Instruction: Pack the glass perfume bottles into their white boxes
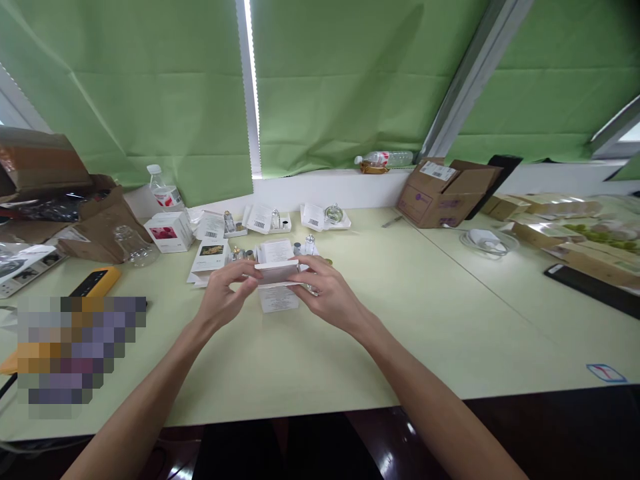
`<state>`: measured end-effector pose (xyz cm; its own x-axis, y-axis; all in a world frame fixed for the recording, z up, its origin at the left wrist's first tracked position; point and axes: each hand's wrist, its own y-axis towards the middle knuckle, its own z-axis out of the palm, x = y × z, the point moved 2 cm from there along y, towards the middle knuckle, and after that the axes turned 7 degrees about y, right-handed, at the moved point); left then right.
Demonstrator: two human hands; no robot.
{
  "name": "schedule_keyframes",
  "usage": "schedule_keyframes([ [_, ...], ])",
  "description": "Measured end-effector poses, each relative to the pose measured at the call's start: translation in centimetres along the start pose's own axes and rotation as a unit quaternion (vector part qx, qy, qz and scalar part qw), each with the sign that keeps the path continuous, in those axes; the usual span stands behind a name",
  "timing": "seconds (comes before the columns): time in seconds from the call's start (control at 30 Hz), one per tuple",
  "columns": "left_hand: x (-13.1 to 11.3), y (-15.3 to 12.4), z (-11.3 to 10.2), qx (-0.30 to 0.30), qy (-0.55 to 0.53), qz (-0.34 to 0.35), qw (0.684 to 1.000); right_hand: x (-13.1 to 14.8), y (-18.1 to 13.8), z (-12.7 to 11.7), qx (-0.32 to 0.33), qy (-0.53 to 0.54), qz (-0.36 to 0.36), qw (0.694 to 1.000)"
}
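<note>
Between my two hands is a small white carton (278,274), its open side facing me and a printed flap or panel hanging below. My left hand (227,291) pinches its left edge with thumb and fingers. On the opposite side, my right hand (330,293) grips the right edge, fingers on top and thumb under. Just behind stand a small glass bottle (310,244) with a clear cap and another white printed box (277,251). Left of these lies a white box with a dark picture (211,253), beside small gold-capped bottles (236,253).
Along the back, several white trays hold small bottles, among them a round glass bottle (334,213). A white box with a pink picture (170,232) stands left, near a clear plastic bottle (133,247). A cardboard box (435,197) and a coiled white cable (487,243) are right.
</note>
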<state>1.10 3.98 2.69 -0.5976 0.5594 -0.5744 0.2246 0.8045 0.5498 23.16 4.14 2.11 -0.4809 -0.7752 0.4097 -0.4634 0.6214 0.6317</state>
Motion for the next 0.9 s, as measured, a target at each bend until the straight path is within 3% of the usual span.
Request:
schedule_keyframes([
  [0.1, 0.0, -0.2, 0.5, -0.023, -0.032, -0.076, 0.996, 0.1, 0.0, 0.0, 0.009, -0.002, 0.005, 1.000],
  [0.23, -0.2, -0.3, 1.0, 0.008, -0.132, -0.129, 0.983, 0.5, 0.1, -0.4, 0.020, 0.013, 0.028, 0.999],
  [0.33, -0.2, -0.4, 1.1, 0.035, -0.181, -0.128, 0.974, 0.8, 0.2, -0.5, 0.023, 0.055, 0.048, 0.997],
  [0.5, -0.4, -0.8, 0.9, 0.065, -0.151, -0.120, 0.979, 0.7, 0.2, -0.6, -0.033, 0.111, 0.091, 0.989],
  [0.67, -0.4, -1.0, 0.9, 0.076, -0.124, -0.121, 0.982, 0.6, 0.4, -0.8, -0.014, 0.142, 0.106, 0.984],
  [0.9, 0.4, -1.2, 0.6, 0.040, -0.063, -0.108, 0.991, -0.2, 0.2, -1.2, -0.031, 0.071, 0.082, 0.994],
])
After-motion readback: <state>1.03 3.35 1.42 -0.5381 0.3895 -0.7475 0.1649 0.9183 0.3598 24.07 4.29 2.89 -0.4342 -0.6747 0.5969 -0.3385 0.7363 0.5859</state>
